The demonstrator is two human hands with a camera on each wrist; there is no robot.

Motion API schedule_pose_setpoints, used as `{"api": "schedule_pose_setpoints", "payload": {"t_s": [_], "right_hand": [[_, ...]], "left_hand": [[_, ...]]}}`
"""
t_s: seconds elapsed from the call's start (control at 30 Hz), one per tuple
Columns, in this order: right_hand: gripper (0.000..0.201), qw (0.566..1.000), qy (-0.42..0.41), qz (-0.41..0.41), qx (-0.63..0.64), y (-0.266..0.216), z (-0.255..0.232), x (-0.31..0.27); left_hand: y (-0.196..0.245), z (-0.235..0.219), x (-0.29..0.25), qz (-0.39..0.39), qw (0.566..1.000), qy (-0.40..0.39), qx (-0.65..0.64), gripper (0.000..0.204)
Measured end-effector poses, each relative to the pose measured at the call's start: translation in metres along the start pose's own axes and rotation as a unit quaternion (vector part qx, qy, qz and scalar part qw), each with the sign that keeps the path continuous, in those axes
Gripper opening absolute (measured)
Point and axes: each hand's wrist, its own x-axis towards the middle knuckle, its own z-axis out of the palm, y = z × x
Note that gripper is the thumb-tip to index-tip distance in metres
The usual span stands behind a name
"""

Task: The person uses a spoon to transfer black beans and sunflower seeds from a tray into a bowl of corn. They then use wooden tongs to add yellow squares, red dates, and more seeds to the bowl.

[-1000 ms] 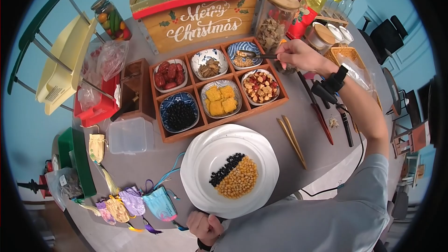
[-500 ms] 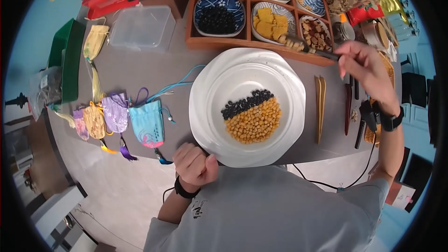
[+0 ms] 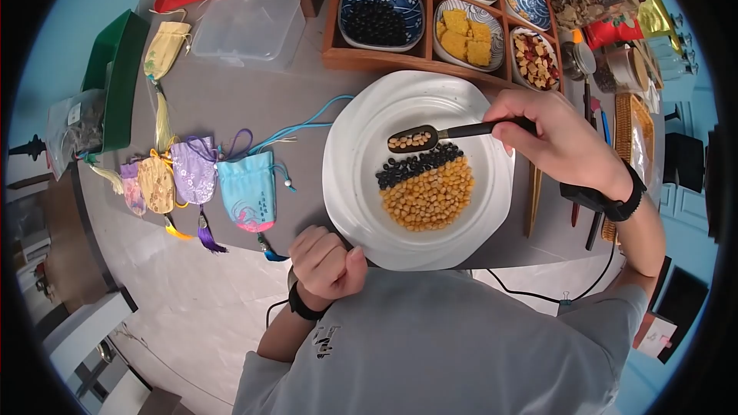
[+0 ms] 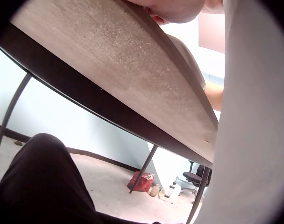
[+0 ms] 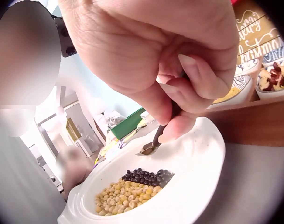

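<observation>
My right hand (image 3: 555, 137) grips the dark handle of a small scoop (image 3: 413, 141) over the white plate (image 3: 346, 207); pale beans lie in its bowl. Below it on the plate, black beans (image 3: 419, 165) form a band beside a larger patch of yellow kernels (image 3: 427, 198). In the right wrist view the right hand (image 5: 156, 56) pinches the scoop handle above the plate (image 5: 198, 186). The left hand (image 3: 326, 263), fingers curled and holding nothing visible, is at the table edge by the plate's lower left.
A wooden divided tray (image 3: 361, 61) with small dishes stands behind the plate. Left are a clear plastic box (image 3: 250, 29), small drawstring pouches (image 3: 247, 190) and a green box (image 3: 123, 84). Wooden tongs (image 3: 532, 200) lie right of the plate, partly under the right arm; jars stand at back right.
The right hand has carried the scoop with pale beans from the back-right dish to above the plate. The head view has tilted down; the left hand has stayed by the plate, still curled.
</observation>
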Motion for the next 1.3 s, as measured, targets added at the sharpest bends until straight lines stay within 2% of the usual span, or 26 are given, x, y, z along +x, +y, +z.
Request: {"api": "schedule_pose_setpoints", "payload": {"t_s": [0.1, 0.4, 0.7, 0.93, 1.13, 1.3], "right_hand": [[0.011, 0.999, -0.007, -0.027, -0.031, 0.005, 0.002, 0.006], [0.008, 0.995, -0.011, -0.033, -0.092, -0.007, 0.005, 0.014], [0.007, 0.978, 0.031, -0.132, -0.157, -0.003, 0.01, 0.012], [0.01, 0.963, 0.066, -0.159, -0.206, -0.009, 0.012, 0.007], [0.012, 0.954, 0.069, -0.149, -0.249, -0.012, 0.008, -0.001], [0.014, 0.943, 0.096, -0.16, -0.275, -0.011, 0.007, -0.01]], "left_hand": [[-0.001, 0.0, 0.0, 0.002, 1.0, 0.003, 0.0, 0.041], [0.001, -0.001, 0.001, -0.002, 1.0, -0.002, 0.004, 0.042], [0.0, 0.0, 0.0, -0.002, 1.0, 0.003, 0.003, 0.042], [0.003, -0.002, 0.0, -0.009, 1.0, -0.014, 0.004, 0.038], [0.0, 0.001, -0.001, 0.001, 1.0, 0.006, 0.004, 0.04], [0.004, -0.003, 0.0, -0.011, 1.0, -0.018, 0.008, 0.039]]}}
